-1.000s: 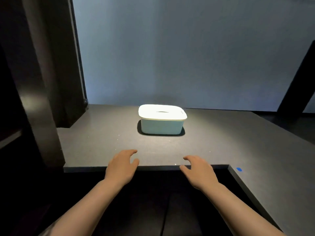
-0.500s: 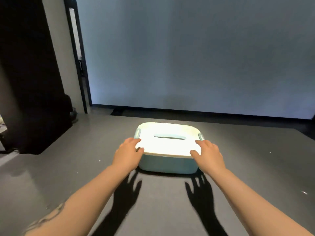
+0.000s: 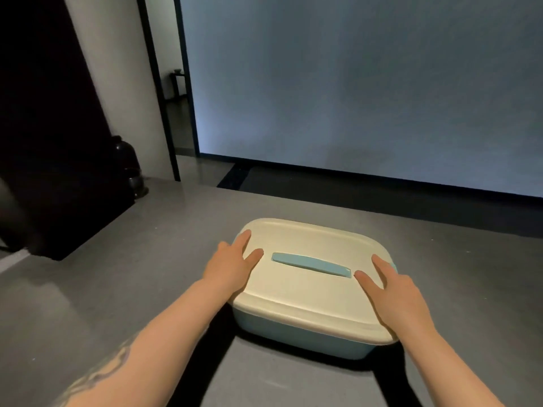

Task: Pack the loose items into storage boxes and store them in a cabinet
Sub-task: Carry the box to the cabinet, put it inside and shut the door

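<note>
Plainly, both hands are lying flat with straight fingers on the cream lid of the blue storage box, left hand and right hand flanking its blue handle; the box is sitting on the grey worktop, and no writing is showing.

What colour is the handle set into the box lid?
Light blue, matching the box's base; the lid around the handle is cream. Shows best in the head view.

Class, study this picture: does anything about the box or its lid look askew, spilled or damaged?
Nothing stands out. The lid sits flush on the box, its handle lies flat, and both hands rest on top.
</note>
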Motion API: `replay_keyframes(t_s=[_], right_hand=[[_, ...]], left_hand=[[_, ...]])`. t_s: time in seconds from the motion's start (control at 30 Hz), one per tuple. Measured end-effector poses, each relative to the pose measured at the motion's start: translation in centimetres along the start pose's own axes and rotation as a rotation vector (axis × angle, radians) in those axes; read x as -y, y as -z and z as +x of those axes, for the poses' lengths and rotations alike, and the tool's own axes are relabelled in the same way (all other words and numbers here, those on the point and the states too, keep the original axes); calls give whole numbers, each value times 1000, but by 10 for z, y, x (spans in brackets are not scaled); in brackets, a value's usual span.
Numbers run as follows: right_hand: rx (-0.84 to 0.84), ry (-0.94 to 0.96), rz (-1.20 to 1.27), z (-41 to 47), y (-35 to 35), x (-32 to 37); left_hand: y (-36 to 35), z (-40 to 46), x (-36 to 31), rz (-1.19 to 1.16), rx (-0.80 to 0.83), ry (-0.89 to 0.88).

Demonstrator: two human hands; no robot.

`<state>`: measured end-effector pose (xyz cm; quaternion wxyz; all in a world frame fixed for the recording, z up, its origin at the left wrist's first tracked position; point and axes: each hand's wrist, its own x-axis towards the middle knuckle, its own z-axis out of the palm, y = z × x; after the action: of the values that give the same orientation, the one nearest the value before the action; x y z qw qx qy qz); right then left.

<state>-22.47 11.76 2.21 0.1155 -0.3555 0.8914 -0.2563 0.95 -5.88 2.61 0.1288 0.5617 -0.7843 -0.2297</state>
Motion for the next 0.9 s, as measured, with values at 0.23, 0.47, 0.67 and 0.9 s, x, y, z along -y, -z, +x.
replay_keyframes(t_s=[0.23, 0.47, 0.67, 0.9], right_hand=[[126, 175, -29, -43, -17, 51], [446, 689, 62, -182, -86, 176], [746, 1191, 133, -403, -124, 253], [1157, 1586, 243, -718, -140, 223]], left_hand=[[34, -77, 73, -135, -149, 146], [109, -308, 206, -105, -587, 588], [138, -584, 248, -46, -976, 1027], [113, -907, 217, 87, -1198, 1551]])
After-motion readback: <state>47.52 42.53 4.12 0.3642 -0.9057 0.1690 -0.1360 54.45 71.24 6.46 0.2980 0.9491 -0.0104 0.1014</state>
